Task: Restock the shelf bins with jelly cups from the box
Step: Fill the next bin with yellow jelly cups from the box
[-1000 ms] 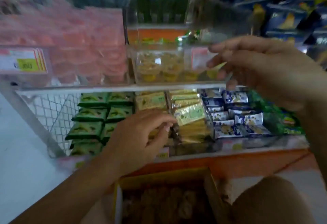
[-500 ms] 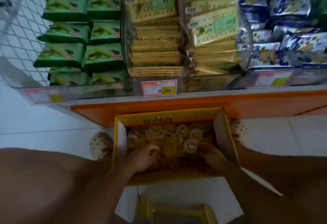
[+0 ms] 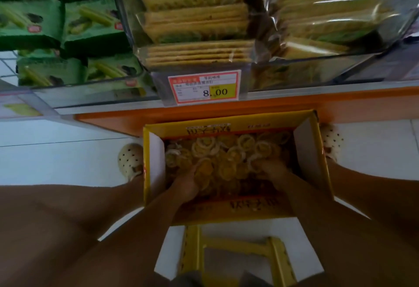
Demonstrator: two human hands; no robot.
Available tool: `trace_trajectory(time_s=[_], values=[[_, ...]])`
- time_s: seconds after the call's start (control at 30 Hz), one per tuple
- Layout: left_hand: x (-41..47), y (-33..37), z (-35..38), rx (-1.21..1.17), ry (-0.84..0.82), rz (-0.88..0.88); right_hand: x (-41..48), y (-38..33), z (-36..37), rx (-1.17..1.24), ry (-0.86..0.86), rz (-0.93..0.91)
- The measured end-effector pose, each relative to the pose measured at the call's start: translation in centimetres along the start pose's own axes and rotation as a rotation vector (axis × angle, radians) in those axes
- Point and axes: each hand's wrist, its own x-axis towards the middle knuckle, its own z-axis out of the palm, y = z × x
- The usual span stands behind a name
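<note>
An open yellow cardboard box point(image 3: 229, 125) stands on the floor between my feet, filled with several yellow jelly cups point(image 3: 205, 147). Both hands are down inside it. My left hand point(image 3: 187, 183) has its fingers curled around jelly cups in the left half of the pile. My right hand point(image 3: 271, 170) digs into the right half, fingers curled on jelly cups. The fingertips of both hands are buried among the cups. The shelf bin that takes the jelly cups is out of view above.
Above the box runs the orange shelf base point(image 3: 340, 107) with clear bins of cracker packs point(image 3: 197, 26), green snack packs point(image 3: 90, 26) and a price tag point(image 3: 205, 87). White slippers point(image 3: 130, 162) flank the box. A yellow stool point(image 3: 235, 255) sits under me.
One second ago both hands were up at the shelf bins. My view has dropped to the floor, and both hands went into the box and now dig deeper among the jelly cups.
</note>
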Motion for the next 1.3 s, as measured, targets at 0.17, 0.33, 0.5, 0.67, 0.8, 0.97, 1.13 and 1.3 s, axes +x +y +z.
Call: trace_trajectory(time_s=[0.17, 0.33, 0.5, 0.67, 0.8, 0.97, 1.13, 1.3], values=[[1.1, -0.1, 0.7, -0.019, 0.009, 0.009, 1.0, 0.6, 0.3, -0.008, -0.088, -0.045], [1.2, -0.2, 0.6, -0.065, 0.06, 0.031, 0.9, 1.2, 0.9, 0.059, -0.189, -0.055], [0.8, 1.1, 0.5, -0.104, 0.13, -0.03, 1.4, 1.8, 2.2, 0.082, -0.196, -0.131], [1.1, 3.0, 1.1, -0.349, 0.156, -0.122, 1.3, 1.8, 1.4, 0.087, -0.216, -0.046], [2.2, 3.4, 1.7, -0.352, 0.084, -0.113, 0.9, 2.7, 1.1, 0.078, -0.213, -0.01], [2.5, 3.5, 2.4, 0.187, 0.142, 0.11, 0.7, 2.8, 0.3, 0.168, -0.235, 0.096], [3.9, 5.8, 3.5, 0.648, 0.243, 0.149, -0.5, 2.1, -1.4, 0.23, -0.244, 0.186], [4.6, 7.2, 3.3, 0.573, 0.238, 0.092, -1.7, 1.6, -2.9, 0.559, -0.353, 0.237]])
